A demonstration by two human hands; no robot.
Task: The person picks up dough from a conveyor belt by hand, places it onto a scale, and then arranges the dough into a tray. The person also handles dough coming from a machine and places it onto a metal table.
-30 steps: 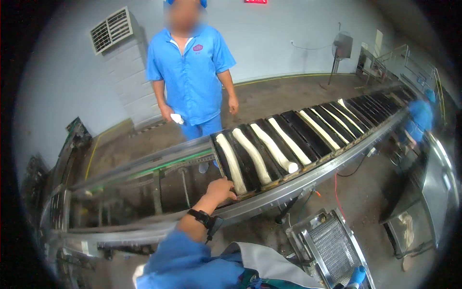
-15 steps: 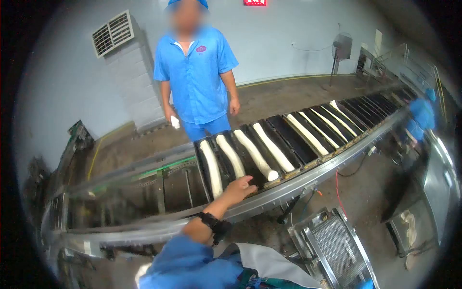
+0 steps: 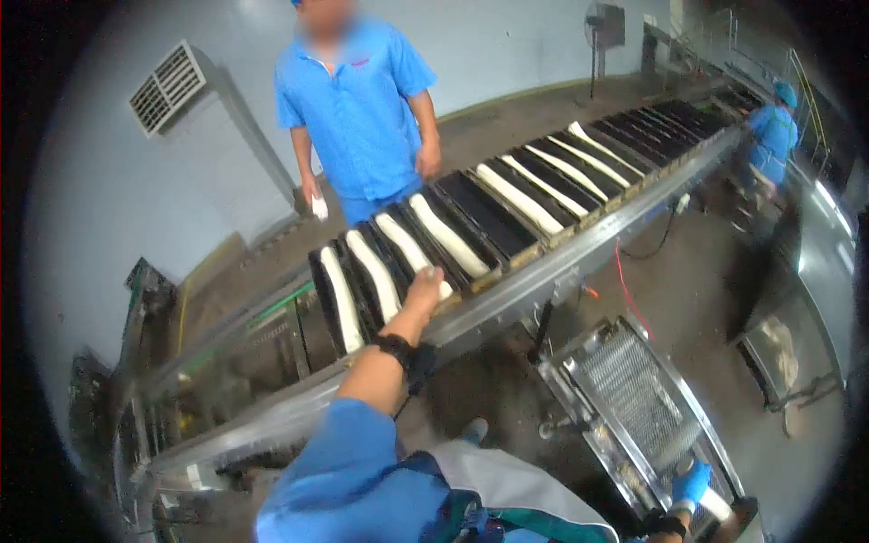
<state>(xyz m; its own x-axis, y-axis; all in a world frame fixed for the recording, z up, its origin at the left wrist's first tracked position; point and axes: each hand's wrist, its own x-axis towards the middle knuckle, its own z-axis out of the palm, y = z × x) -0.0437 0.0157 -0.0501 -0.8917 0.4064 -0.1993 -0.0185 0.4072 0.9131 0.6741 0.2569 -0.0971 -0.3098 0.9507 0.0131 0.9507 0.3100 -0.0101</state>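
Observation:
Long pale dough strips lie lengthwise in black baking pans on a conveyor. My bare left hand point(image 3: 425, 288), with a dark watch on the wrist, is closed over the near end of one dough strip point(image 3: 398, 235). Other dough strips lie on both sides, one dough strip point(image 3: 341, 299) to its left and another dough strip point(image 3: 448, 237) to its right. At lower right, my blue-gloved right hand point(image 3: 690, 486) is wrapped round a thick dough roll point(image 3: 715, 505) above a metal mesh chute. Its far fingers are hidden.
A person in blue point(image 3: 353, 109) stands across the conveyor, holding something white. Farther right, another person in blue point(image 3: 772, 136) stands by the line. The conveyor's metal rail point(image 3: 480, 312) runs along my side. The mesh chute point(image 3: 634, 394) stands at right, near a steel panel point(image 3: 819, 271).
My left hand has gone from stretched fingers to closing over the dough strip's near end. My right hand with the dough roll has come into view at lower right. The view has shifted.

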